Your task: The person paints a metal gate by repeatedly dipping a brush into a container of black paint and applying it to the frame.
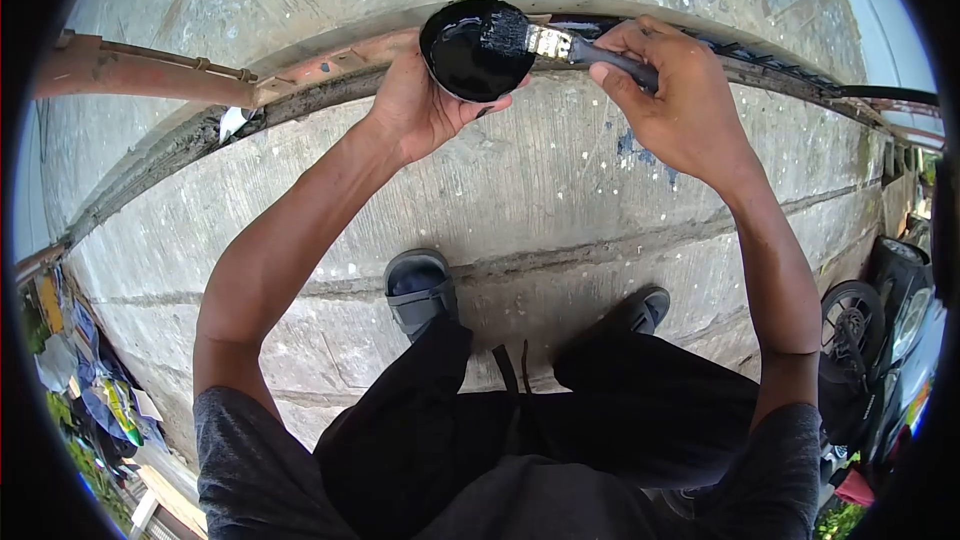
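My left hand [420,105] cups a small round bowl [470,55] filled with glossy black paint, held up over a metal rail. My right hand [675,100] grips the dark handle of a paintbrush [575,48]. The brush's black-coated bristles rest on the right rim of the bowl, over the paint. Both forearms reach forward from my body, and my fingers are wrapped tightly around each item.
A long metal rail [330,80], rust-brown on the left and painted black on the right, runs across a concrete slab [540,200]. My sandalled feet [420,290] stand on the concrete. A motorcycle wheel [855,325] is at the right, and clothes lie at the lower left.
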The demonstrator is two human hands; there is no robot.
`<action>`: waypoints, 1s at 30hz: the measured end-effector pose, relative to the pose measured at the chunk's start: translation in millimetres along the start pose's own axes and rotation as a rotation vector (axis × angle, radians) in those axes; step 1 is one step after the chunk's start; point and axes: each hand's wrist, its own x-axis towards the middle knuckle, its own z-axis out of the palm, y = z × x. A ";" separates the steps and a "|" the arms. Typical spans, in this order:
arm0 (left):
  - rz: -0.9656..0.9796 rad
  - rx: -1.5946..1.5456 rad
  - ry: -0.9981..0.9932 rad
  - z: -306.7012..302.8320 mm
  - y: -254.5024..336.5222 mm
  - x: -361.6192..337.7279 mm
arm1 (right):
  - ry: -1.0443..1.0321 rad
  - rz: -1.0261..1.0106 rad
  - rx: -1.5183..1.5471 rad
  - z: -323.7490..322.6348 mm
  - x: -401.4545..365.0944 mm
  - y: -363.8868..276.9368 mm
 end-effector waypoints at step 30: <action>-0.192 -0.290 0.264 -72.5 -59.0 -42.3 | -0.820 0.241 -0.563 42.6 186.5 23.5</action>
